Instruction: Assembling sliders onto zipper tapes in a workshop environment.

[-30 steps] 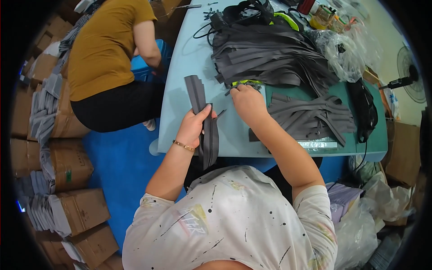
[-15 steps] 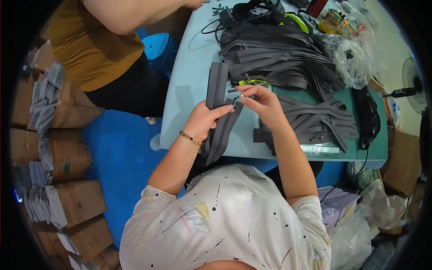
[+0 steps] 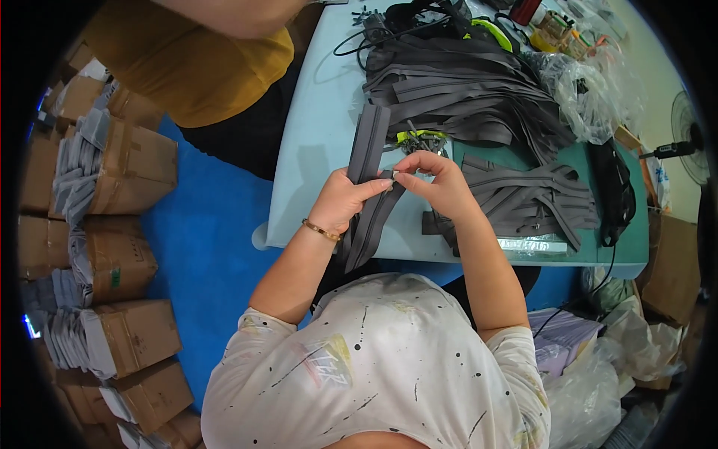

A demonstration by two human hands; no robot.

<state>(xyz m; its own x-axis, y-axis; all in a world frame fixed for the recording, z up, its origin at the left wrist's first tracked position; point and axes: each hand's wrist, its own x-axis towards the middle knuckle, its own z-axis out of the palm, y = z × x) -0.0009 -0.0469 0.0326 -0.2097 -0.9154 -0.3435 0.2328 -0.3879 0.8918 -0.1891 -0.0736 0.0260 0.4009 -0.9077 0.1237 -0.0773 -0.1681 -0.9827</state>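
Note:
My left hand [image 3: 336, 200] is closed around dark grey zipper tapes [image 3: 369, 138] over the table's near edge. One tape stands up past my thumb, and lengths hang down below the hand toward my lap. My right hand [image 3: 445, 187] pinches a small shiny zipper slider [image 3: 393, 175] at a tape end beside my left thumb. My fingertips partly hide the slider; whether it sits on the tape I cannot tell. Just beyond my right hand, a heap of small sliders [image 3: 425, 142] lies by a yellow-green rim.
A big pile of grey zippers [image 3: 456, 90] covers the table's far part; a smaller pile [image 3: 531, 198] lies to the right. A black pouch [image 3: 612, 187], clear plastic bags [image 3: 591, 90] and a fan [image 3: 684, 142] stand right. Cardboard boxes [image 3: 134, 337] line the left; another person [image 3: 202, 67] stands far left.
My right fingers have come closer to my left thumb, bringing the slider to the tape end. The upper tape has shifted slightly right. The other person has leaned over the blue stool, hiding it.

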